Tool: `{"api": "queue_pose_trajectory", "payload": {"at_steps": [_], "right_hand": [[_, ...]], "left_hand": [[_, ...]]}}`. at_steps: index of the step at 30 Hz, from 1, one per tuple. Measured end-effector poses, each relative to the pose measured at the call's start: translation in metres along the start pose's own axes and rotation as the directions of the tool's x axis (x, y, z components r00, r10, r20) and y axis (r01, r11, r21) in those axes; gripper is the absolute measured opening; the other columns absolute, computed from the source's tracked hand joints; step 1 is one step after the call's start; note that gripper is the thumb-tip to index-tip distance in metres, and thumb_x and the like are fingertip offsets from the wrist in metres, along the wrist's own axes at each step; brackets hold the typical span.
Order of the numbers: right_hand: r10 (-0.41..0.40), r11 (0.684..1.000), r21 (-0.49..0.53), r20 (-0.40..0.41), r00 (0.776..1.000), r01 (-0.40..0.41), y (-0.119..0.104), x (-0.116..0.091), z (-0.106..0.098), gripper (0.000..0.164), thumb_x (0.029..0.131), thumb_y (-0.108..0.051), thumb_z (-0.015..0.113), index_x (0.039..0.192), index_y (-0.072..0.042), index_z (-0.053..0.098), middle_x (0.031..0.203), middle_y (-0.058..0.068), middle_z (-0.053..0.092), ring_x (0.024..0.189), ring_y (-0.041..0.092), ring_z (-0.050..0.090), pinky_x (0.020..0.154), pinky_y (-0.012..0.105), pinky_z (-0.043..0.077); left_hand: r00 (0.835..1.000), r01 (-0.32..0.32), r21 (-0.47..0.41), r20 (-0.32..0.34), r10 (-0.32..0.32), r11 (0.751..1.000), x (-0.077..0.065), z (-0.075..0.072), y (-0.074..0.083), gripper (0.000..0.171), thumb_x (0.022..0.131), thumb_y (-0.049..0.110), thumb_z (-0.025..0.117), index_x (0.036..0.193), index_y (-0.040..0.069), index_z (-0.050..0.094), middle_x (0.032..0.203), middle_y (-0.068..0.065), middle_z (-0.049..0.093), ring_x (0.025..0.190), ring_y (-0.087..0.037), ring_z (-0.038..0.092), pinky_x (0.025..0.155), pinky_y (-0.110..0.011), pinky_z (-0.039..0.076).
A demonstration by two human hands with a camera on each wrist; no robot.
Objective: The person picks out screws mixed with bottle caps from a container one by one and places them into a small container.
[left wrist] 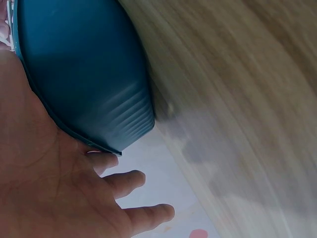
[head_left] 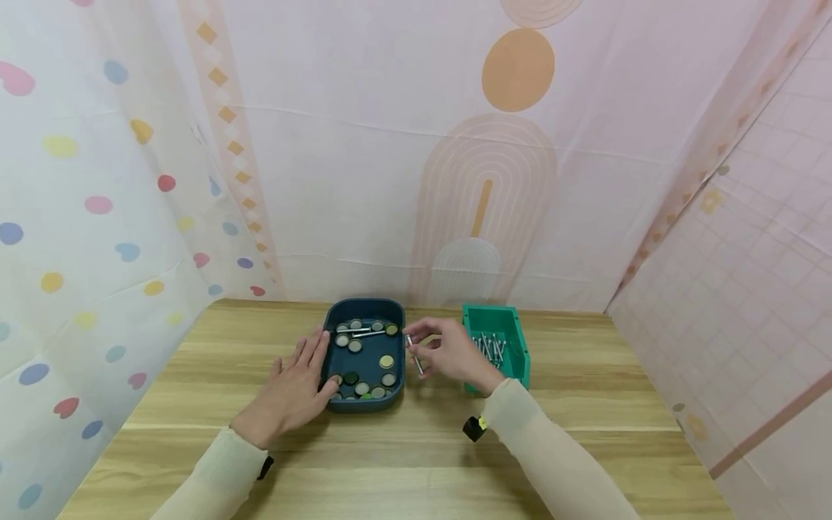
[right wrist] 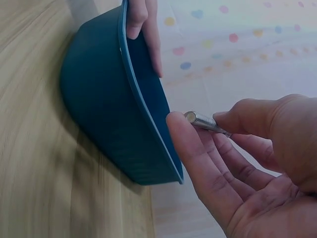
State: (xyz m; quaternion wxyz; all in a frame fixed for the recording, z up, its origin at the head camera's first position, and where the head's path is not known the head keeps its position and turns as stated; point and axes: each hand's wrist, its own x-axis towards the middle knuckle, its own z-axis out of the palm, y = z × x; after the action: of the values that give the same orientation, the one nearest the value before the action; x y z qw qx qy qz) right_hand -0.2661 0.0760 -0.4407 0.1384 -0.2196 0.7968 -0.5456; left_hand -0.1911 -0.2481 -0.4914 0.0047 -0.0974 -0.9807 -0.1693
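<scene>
My right hand (head_left: 448, 352) pinches a silver metal bolt (head_left: 414, 354) between thumb and fingers, just off the right side of a dark blue tray (head_left: 365, 406). In the right wrist view the bolt's thick end (right wrist: 192, 117) points toward the tray's rim. My left hand (head_left: 295, 390) rests on the tray's left rim, fingers straight, thumb over the near left corner. Left-hand fingers (left wrist: 126, 184) extend past the tray's wall in the left wrist view. Inside the tray lie several round bottle caps (head_left: 386, 361) and two slim silver bolts (head_left: 354, 330).
A green bin (head_left: 523, 354) holding several silver bolts (head_left: 490, 349) stands to the right, partly behind my right wrist. Both containers sit near the back of a wooden table (head_left: 390, 477). A patterned curtain (head_left: 351, 180) hangs behind the table's far edge.
</scene>
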Motion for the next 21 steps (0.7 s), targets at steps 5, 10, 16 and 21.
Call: {"api": "queue_pose_trajectory", "payload": {"at_steps": [5,10,16,21], "right_hand": [[0.010,1.000,0.018,-0.027,1.000,-0.009,0.005,-0.004,-0.010,0.029,0.113,-0.005,0.074,0.141,-0.010,0.079,0.129,0.020,0.077,0.099,0.039,0.086,0.085,0.068,0.072],[0.013,1.000,0.021,-0.059,0.998,-0.012,0.009,-0.006,-0.020,0.029,0.112,-0.004,0.075,0.141,-0.008,0.079,0.132,0.028,0.076,0.100,0.039,0.086,0.083,0.062,0.074],[0.015,1.000,0.014,-0.095,0.995,-0.014,0.010,-0.010,-0.035,0.031,0.113,-0.003,0.074,0.143,-0.008,0.079,0.129,0.023,0.079,0.095,0.026,0.086,0.075,0.047,0.075],[0.022,1.000,0.011,-0.122,0.992,-0.021,0.015,-0.013,-0.047,0.032,0.113,-0.003,0.075,0.144,-0.008,0.078,0.127,0.020,0.079,0.094,0.020,0.086,0.084,0.063,0.073]], "left_hand": [[1.000,-0.003,-0.002,-0.003,0.003,1.000,0.000,-0.001,0.001,0.087,0.119,0.041,0.057,0.185,-0.001,0.019,0.196,-0.024,0.015,0.178,-0.058,0.023,0.131,-0.094,0.025],[1.000,-0.001,-0.001,-0.006,0.001,1.000,0.000,0.000,-0.001,0.087,0.119,0.042,0.058,0.186,0.000,0.019,0.196,-0.024,0.014,0.178,-0.058,0.024,0.131,-0.094,0.025],[1.000,0.002,0.011,-0.013,-0.002,1.000,0.001,0.000,-0.004,0.088,0.119,0.043,0.058,0.186,0.001,0.019,0.196,-0.023,0.016,0.177,-0.058,0.025,0.130,-0.094,0.027],[1.000,0.000,0.011,-0.013,0.000,1.000,0.001,-0.002,-0.005,0.088,0.119,0.043,0.058,0.186,0.001,0.020,0.196,-0.024,0.016,0.177,-0.059,0.025,0.130,-0.094,0.026]]}}
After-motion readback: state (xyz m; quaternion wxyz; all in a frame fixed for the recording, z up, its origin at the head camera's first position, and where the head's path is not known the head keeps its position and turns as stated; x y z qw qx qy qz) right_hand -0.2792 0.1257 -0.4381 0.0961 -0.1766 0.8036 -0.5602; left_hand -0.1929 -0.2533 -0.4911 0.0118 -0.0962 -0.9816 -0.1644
